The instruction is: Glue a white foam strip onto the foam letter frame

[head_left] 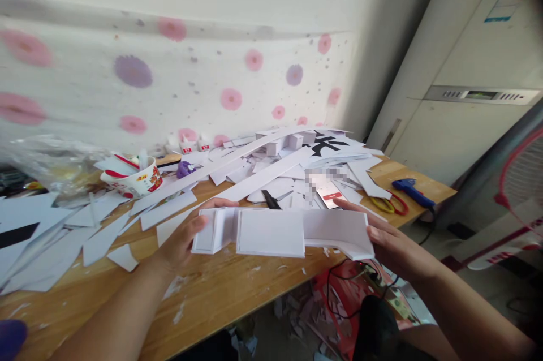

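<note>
A long white foam-board model piece (270,232), made of folded or joined box-like sections, is held level above the table's front edge. My left hand (186,236) grips its left end, thumb on the near face. At its right end my right hand (392,245) is closed on the board, with the fingers partly behind it. Just beyond the piece lie a black-handled cutter knife (270,200) and a phone (328,194) with a lit screen. Long white strips (263,177) stretch across the table behind.
White offcuts (123,257) litter the wooden table (203,287). A paper bowl (138,180) stands at the left, with a purple tape roll (185,169) nearby. At the right edge are a blue glue gun (413,192) and scissors (388,204) with red and yellow handles. A red stool (339,293) stands below.
</note>
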`<state>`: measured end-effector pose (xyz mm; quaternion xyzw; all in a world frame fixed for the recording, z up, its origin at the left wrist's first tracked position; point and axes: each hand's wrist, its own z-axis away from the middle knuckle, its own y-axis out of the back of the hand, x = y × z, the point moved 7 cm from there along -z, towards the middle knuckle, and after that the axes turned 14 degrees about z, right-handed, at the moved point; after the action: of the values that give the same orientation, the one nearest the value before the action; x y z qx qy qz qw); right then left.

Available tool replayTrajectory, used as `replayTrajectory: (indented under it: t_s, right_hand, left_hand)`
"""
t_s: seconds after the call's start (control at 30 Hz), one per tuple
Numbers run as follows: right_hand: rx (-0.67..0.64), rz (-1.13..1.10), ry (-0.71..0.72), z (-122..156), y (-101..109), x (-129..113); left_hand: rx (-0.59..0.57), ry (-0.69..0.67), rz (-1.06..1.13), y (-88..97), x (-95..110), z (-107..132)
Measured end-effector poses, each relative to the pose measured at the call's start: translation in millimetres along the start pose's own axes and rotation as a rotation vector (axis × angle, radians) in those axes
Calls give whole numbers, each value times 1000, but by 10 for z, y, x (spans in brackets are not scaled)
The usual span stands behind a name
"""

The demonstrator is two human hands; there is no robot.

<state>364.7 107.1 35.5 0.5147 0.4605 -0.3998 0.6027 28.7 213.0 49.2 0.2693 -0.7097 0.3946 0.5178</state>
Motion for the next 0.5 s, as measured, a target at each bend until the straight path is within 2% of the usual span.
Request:
replayTrajectory:
  t_s: [0.1,0.17,0.23,0.3,0.4,0.5]
  right_hand:
    - [-38,120,10,-22,-52,33]
    - [-28,234,-3,-33,-73,61]
    - [6,254,-6,-48,-103,65]
    - [30,154,-2,-71,-171,56]
    - [49,-118,-8,-118,-330,38]
    - [36,-337,0,-163,-543,-8]
  left_hand:
    - [-1,86,-21,55,-79,4]
    - [39,89,-3,100,-84,-1]
    - [87,65,49,141,-60,-19]
    - [146,-8,121,190,6,-45]
    - [217,-192,282,250,151,-67]
    - [177,-289,387,186,224,-73]
